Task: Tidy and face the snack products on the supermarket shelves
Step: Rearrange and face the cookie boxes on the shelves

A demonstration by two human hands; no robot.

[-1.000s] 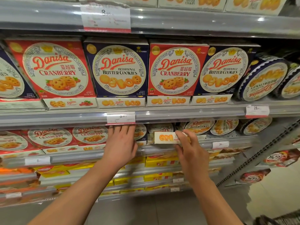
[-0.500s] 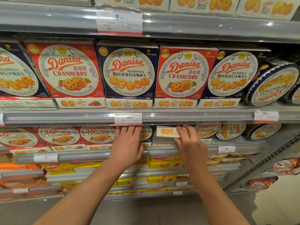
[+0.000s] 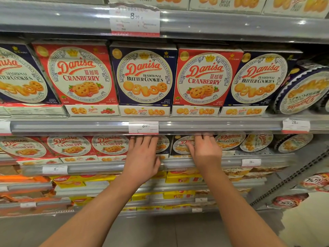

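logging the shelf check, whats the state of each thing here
left hand: fingers straight, reaching in at a blue box
right hand: fingers on a blue box, upright
red boxes: upright, facing out
upper boxes: upright, facing out
round tin: on edge, label upside down

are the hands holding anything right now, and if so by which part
Nothing is plainly gripped. The right hand lies with straight fingers on the front of a blue butter cookie box; the left hand reaches onto the same shelf.

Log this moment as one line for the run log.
left hand: flat on butter cookie box | right hand: fingers on neighbouring box | phase: facing lower shelf
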